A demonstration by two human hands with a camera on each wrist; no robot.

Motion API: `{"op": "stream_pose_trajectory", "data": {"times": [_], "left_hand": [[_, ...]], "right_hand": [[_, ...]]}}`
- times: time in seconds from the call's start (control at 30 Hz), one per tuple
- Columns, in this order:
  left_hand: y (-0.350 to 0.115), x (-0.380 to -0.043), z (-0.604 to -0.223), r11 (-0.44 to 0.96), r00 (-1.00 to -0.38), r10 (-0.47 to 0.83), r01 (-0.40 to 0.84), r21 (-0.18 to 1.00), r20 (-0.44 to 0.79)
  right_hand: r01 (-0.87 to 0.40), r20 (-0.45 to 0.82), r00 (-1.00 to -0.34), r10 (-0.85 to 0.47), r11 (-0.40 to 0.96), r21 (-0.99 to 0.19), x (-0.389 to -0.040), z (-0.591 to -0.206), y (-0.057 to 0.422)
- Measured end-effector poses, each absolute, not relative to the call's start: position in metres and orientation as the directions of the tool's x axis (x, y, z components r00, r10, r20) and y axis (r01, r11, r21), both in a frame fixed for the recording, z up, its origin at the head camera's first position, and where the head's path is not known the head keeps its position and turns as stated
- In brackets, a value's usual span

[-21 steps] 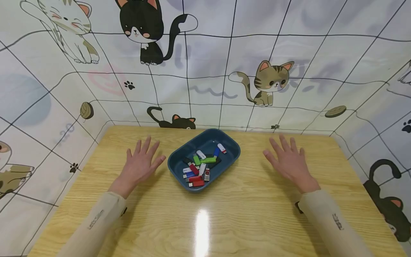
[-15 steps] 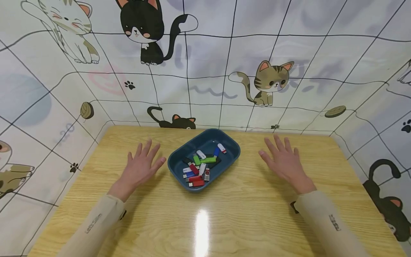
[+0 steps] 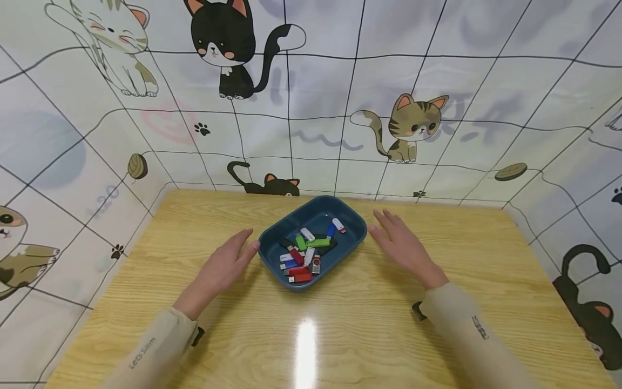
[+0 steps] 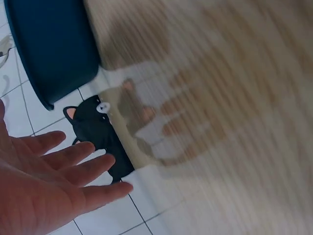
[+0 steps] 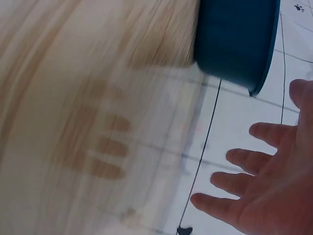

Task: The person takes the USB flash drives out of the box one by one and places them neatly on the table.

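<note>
A blue plastic basin (image 3: 347, 249) stands on the wooden table, with several USB flash drives (image 3: 318, 243) piled inside in red, green, white, blue and black. My left hand (image 3: 224, 266) is beside its left end, thumb close to the rim; whether it touches I cannot tell. On the other side my right hand (image 3: 400, 246) hovers near the right rim, fingers extended. Both wrist views show straight, spread fingers with nothing held: the left hand (image 4: 54, 181) below the basin wall (image 4: 54, 49), the right hand (image 5: 264, 181) likewise near the basin wall (image 5: 234, 44).
The glossy wooden table (image 3: 369, 335) reflects a bright light streak in front of the basin. A cat-printed wall covering (image 3: 320, 129) encloses the back and both sides. Dark straps (image 3: 419, 310) show at the sleeve cuffs.
Both hands have moved inward from either side to the basin. The right one has travelled farther left, and the left one has turned toward the rim. The head view has shifted slightly.
</note>
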State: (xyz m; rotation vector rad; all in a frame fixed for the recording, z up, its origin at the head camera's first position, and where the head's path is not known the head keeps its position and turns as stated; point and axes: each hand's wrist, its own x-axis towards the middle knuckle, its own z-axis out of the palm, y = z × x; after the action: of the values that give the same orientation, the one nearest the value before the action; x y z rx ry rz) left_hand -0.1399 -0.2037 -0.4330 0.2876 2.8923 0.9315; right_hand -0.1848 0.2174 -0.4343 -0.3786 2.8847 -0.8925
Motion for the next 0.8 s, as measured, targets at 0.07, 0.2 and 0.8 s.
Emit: {"op": "stream_pose_trajectory", "data": {"times": [0.07, 0.2, 0.8], "left_hand": [[-0.201, -0.139, -0.432, 0.765, -0.979, 0.202, 0.133, 0.630, -0.038], [-0.195, -0.137, -0.432, 0.702, -0.977, 0.191, 0.071, 0.709, -0.091], [-0.181, -0.138, -0.443, 0.436, -0.981, 0.149, -0.048, 0.899, -0.125]], "right_hand": [[-0.187, -0.030, -0.966, -0.257, 0.773, -0.606, -0.187, -0.435, 0.212], [-0.160, -0.018, -0.974, -0.224, 0.744, -0.648, -0.190, -0.437, 0.201], [-0.072, -0.010, -0.993, -0.116, 0.684, -0.726, -0.199, -0.444, 0.185]]}}
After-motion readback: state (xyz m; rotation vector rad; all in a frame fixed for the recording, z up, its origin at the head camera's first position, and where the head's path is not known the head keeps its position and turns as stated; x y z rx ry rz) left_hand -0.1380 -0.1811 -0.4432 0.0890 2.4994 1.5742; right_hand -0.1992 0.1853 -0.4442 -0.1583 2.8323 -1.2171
